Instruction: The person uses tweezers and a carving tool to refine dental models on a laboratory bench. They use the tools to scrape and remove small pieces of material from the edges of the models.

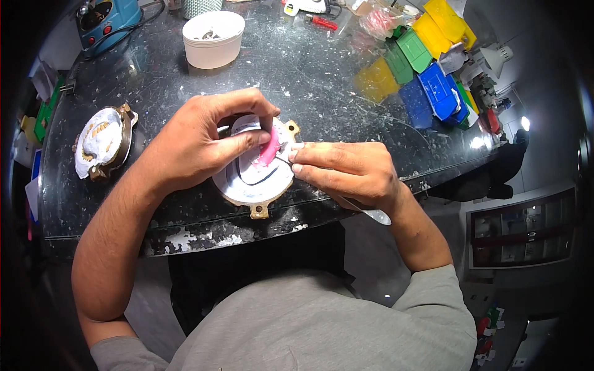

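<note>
In front of me lies a metal dental flask half [258,211] filled with white plaster [244,189], close to the table's front edge. A strip of pink, dough-like material [270,152] sits on the plaster. My left hand [213,127] curls over the flask from the left, its thumb pressed on the pink strip and its index finger bent round the far side. My right hand [356,170] pinches a thin metal wax spatula [375,215], its working tip against the pink strip's right side and its spoon-shaped end sticking out below the hand. The left fingertips are partly hidden.
Another flask half [102,145] with tooth-coloured pieces in plaster lies at the left. A white tub [213,46] holding small items stands at the back. Blue equipment [111,25] is far left; blue [440,91], green [414,52] and yellow [433,34] bins line the right.
</note>
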{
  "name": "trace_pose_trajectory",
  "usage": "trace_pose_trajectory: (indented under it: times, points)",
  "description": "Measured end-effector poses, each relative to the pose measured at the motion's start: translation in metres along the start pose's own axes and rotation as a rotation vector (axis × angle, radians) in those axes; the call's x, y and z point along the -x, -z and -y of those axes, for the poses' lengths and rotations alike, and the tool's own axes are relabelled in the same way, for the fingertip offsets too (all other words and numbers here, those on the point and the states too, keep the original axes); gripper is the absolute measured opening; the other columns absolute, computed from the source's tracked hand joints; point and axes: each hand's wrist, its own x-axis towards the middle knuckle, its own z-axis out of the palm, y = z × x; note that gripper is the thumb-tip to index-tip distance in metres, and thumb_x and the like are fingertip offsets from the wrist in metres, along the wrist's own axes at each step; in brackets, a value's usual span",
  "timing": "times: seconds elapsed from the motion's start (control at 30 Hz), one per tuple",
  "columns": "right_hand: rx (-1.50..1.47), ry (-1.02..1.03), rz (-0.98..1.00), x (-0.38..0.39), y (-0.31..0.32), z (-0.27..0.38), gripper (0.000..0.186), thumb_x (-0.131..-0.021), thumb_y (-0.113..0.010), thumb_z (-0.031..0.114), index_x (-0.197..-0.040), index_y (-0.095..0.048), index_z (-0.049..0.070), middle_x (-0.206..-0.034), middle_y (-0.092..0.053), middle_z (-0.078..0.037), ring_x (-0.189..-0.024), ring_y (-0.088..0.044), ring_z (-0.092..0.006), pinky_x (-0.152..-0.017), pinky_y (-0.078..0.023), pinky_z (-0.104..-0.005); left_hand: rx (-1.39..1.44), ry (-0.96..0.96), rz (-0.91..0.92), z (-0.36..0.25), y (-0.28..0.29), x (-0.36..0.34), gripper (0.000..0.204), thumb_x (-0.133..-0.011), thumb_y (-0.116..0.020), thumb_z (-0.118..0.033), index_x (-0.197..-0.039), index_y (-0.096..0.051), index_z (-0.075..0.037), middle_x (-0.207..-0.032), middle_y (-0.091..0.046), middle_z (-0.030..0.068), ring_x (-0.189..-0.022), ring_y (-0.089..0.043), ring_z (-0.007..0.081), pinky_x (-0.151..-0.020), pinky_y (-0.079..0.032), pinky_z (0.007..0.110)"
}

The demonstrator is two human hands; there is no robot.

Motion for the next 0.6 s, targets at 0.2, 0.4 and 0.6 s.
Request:
trace_pose_trajectory:
  times: [0.2,0.4,0.6]
  points:
    - [0.001,0.012,0.005,-0.003,0.002,0.001,0.009,-0.092,-0.080,0.017,-0.098,-0.079,0.011,-0.109,-0.082,-0.005,-0.096,-0.082,-0.0201,-0.078,-0.070,-0.0306,0.059,0.004,-0.039,-0.002,-0.002,-0.002,0.025,-0.096,-0.074,0.000,-0.121,-0.072,-0.001,-0.129,-0.074,0.0116,-0.125,-0.069,0.0205,-0.113,-0.053,0.038]
    - [-0.013,0.008,-0.009,0.000,-0.002,0.000,0.009,-0.092,-0.080,0.018,-0.097,-0.080,0.010,-0.108,-0.082,-0.006,-0.097,-0.082,-0.0202,-0.079,-0.070,-0.0307,0.050,-0.010,-0.031,0.001,-0.001,-0.004,0.029,-0.094,-0.076,0.001,-0.123,-0.073,-0.001,-0.125,-0.076,0.0090,-0.124,-0.069,0.0203,-0.115,-0.052,0.038]
    - [-0.015,0.009,-0.014,0.000,-0.003,-0.001,0.010,-0.091,-0.081,0.018,-0.096,-0.080,0.009,-0.107,-0.082,-0.008,-0.099,-0.082,-0.0210,-0.081,-0.070,-0.0317,0.076,0.025,-0.045,0.008,-0.001,-0.005,0.026,-0.096,-0.078,-0.004,-0.121,-0.073,-0.001,-0.121,-0.075,0.0079,-0.120,-0.070,0.0187,-0.113,-0.052,0.037]
